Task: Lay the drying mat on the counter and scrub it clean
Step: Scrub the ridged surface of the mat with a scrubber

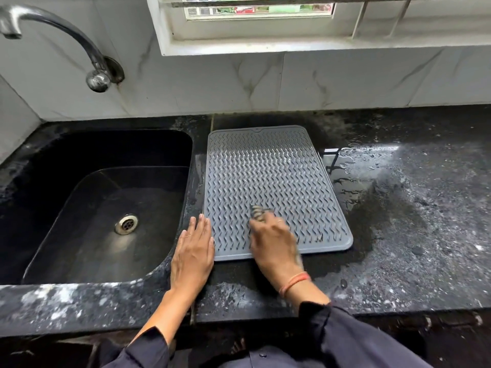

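Note:
A grey ridged drying mat (268, 176) lies flat on the black granite counter (411, 221), just right of the sink. My right hand (273, 239) rests on the mat's near part and grips a small metal scrubber (258, 211) that pokes out past the fingers; the hand is motion-blurred. My left hand (195, 251) lies flat, fingers together, on the counter strip at the mat's near left corner, its fingertips touching the mat's edge.
A black sink (53, 160) with a steel drain (126, 223) sits to the left, under a curved steel tap (79, 46). Water pools on the counter right of the mat. Marble wall tiles and a window stand behind.

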`<action>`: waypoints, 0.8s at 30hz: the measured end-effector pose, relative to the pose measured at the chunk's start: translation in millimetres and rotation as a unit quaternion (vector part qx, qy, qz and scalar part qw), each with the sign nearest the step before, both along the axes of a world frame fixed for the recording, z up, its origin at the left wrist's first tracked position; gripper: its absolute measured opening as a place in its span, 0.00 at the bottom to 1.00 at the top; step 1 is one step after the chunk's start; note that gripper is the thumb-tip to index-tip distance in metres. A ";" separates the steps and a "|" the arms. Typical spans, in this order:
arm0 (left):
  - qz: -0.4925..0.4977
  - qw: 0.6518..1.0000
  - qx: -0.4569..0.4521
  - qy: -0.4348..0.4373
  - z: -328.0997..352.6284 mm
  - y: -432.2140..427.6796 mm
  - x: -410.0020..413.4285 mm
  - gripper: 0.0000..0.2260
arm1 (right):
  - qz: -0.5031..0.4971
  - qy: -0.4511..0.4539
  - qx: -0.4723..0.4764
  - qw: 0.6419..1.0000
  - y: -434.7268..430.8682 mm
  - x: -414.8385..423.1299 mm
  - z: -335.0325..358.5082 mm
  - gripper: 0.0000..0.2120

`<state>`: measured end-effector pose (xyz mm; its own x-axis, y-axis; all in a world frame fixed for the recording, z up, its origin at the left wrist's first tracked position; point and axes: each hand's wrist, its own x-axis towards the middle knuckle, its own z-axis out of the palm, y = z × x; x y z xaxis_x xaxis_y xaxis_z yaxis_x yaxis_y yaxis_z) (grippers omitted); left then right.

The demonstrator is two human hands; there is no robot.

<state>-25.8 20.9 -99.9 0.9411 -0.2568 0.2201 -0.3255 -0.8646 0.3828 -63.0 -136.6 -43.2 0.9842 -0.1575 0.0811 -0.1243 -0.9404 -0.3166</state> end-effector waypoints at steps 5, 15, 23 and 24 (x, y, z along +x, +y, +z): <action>-0.008 1.000 -0.002 0.003 -0.9 3.8 -0.1 0.27 | 0.002 -0.009 -0.071 0.997 -51.6 -2.1 0.3 0.14; -0.005 1.000 0.007 0.002 -0.6 2.5 2.4 0.27 | 0.033 -0.006 0.044 0.998 37.1 2.4 -1.7 0.10; -0.026 1.000 -0.008 0.007 -0.5 9.2 3.0 0.28 | 0.065 0.017 -0.046 0.997 -32.8 2.7 9.8 0.17; -0.031 0.999 -0.013 0.011 0.6 9.5 3.4 0.29 | 0.018 0.018 -0.056 0.998 -47.8 4.0 9.4 0.17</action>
<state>-22.3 30.4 -99.3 0.9282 -0.3097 0.2062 -0.3694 -0.8330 0.4119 -59.0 -184.4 -33.8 0.9916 -0.1138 0.0611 -0.0991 -0.9737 -0.2050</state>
